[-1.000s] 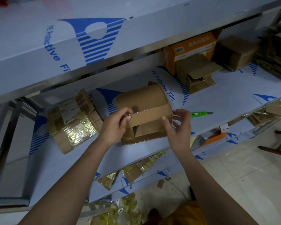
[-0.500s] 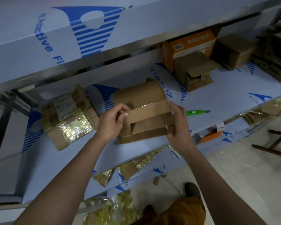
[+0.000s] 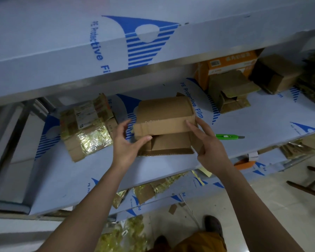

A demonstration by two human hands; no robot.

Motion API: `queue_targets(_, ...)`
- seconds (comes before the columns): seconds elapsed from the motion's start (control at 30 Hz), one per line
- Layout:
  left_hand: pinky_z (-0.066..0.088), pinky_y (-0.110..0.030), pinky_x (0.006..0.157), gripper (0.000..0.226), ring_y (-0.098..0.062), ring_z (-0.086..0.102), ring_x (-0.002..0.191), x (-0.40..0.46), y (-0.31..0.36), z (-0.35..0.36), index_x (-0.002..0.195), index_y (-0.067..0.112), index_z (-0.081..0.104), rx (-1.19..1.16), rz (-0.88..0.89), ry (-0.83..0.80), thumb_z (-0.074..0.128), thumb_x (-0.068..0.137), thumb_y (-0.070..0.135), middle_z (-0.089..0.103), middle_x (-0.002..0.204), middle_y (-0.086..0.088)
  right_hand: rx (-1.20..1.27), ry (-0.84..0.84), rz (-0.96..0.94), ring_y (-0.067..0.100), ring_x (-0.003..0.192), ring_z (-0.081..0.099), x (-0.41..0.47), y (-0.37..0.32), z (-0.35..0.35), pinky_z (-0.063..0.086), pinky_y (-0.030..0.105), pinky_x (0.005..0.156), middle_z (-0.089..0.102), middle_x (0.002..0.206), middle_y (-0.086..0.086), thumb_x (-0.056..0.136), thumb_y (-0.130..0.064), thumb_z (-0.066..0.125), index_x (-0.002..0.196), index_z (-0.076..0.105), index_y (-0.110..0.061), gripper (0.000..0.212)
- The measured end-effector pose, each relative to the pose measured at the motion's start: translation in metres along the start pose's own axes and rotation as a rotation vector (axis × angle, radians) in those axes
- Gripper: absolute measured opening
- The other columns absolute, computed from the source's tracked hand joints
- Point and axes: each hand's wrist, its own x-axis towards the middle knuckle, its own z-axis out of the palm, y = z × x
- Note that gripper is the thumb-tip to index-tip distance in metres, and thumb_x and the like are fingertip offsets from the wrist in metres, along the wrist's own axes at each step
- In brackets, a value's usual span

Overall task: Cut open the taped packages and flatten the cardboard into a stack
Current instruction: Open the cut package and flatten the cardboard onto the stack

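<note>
Box half-opened, both hands on it.
Left hand [image 3: 125, 146] and right hand [image 3: 206, 144], fingers spread, press the cardboard box [image 3: 165, 124]; flaps may spring back.

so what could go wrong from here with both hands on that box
The brown box sits close to the front edge of the shelf; pressing it flat could push it off onto the floor.

The green cutter lies just beyond the right hand, its tip apparently exposed, so a sideways sweep might catch it.

The left hand touches only one flap end, fingers fairly straight, so the box may spring back.
</note>
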Motion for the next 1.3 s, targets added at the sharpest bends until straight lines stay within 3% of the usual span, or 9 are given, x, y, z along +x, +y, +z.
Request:
queue_targets(0.13,0.043,-0.022,0.101,0.101,-0.011,0.049,0.122,-0.006,-0.011,0.013,0.142,0.017,0.036,-0.065,-0.073,0.013,0.091,0.058,0.031,0.047,0.134,0.004,0.025,-0.007,0.025,-0.004,0.103,0.04,0.0,0.001,0.002,0.057,0.03,0.068,0.013,0.151,-0.025,0.07,0.025,0.058,0.146,0.03,-0.044,0.107)
queue_targets(0.47,0.045,-0.006,0.075,0.053,0.011,0.058,0.094,-0.012,-0.006,0.018,0.114,0.026,0.046,-0.043,-0.073,0.003,0.08,0.076,0.011,0.059,0.103,0.02,0.117,-0.022,0.03,-0.002,0.124,0.037,-0.004,0.006,0.005,0.048,0.007,0.068,0.018,0.151,-0.025,0.067,0.026,0.054,0.141,0.032,-0.049,0.107)
queue_targets(0.6,0.049,-0.007,0.067,0.047,0.004,0.056,0.101,-0.018,-0.003,-0.008,0.122,0.026,0.049,-0.099,-0.121,-0.191,0.06,0.089,-0.005,0.057,0.118,0.013,0.15,-0.034,0.033,-0.007,0.098,0.05,-0.005,0.004,0.003,0.045,0.008,0.061,0.019,0.148,-0.03,0.067,0.025,0.054,0.14,0.035,-0.048,0.106)
queue_targets(0.73,0.057,-0.037,0.084,0.054,-0.018,0.058,0.118,-0.02,-0.011,-0.034,0.119,0.038,0.056,-0.236,-0.222,-0.295,0.041,0.097,-0.009,0.059,0.126,0.015,0.147,0.009,0.003,-0.017,0.114,0.042,-0.012,0.01,0.002,0.054,0.02,0.074,0.024,0.152,-0.027,0.067,0.028,0.047,0.139,0.037,-0.052,0.109)
queue_targets(0.83,0.049,-0.051,0.095,0.058,-0.027,0.053,0.126,-0.02,-0.023,-0.047,0.13,0.024,0.055,-0.399,-0.343,-0.354,0.041,0.088,-0.014,0.059,0.133,0.002,0.144,-0.02,-0.038,-0.015,0.13,0.035,-0.021,0.013,0.004,0.041,0.009,0.093,0.028,0.151,-0.025,0.07,0.028,0.044,0.14,0.038,-0.051,0.106)
queue_targets(0.93,0.053,-0.043,0.084,0.075,-0.024,0.062,0.106,-0.015,-0.02,-0.056,0.136,0.017,0.049,-0.494,-0.462,-0.452,0.048,0.063,0.001,0.06,0.12,-0.006,0.187,-0.139,-0.075,0.003,0.137,0.039,-0.026,0.01,0.005,0.035,0.016,0.107,0.039,0.151,-0.019,0.076,0.024,0.045,0.147,0.038,-0.042,0.098)
queue_targets(1.03,0.054,-0.047,0.083,0.071,-0.032,0.063,0.1,0.003,-0.012,-0.063,0.136,0.017,0.052,-0.565,-0.578,-0.462,0.055,0.065,0.022,0.06,0.121,-0.011,0.307,-0.199,-0.039,-0.011,0.128,0.039,-0.023,0.008,-0.001,0.04,0.008,0.098,0.041,0.138,-0.03,0.077,0.021,0.051,0.138,0.046,-0.028,0.079)
queue_targets(1.17,0.053,-0.04,0.076,0.049,-0.029,0.065,0.099,0.023,0.016,-0.052,0.114,0.024,0.055,-0.199,-0.632,-0.453,0.05,0.088,0.065,0.06,0.114,-0.001,0.381,-0.218,0.018,-0.017,0.118,0.044,-0.02,-0.001,-0.007,0.04,0.005,0.09,0.045,0.128,-0.03,0.078,0.021,0.05,0.125,0.05,-0.027,0.067)
queue_targets(1.3,0.053,-0.035,0.073,0.051,-0.024,0.06,0.101,0.03,0.021,-0.036,0.117,0.02,0.059,0.034,-0.612,-0.453,0.068,0.08,0.055,0.063,0.11,-0.002,0.45,-0.186,0.05,-0.001,0.115,0.05,-0.023,-0.004,-0.005,0.049,0.029,0.087,0.049,0.125,-0.026,0.085,0.015,0.052,0.121,0.052,-0.031,0.058)
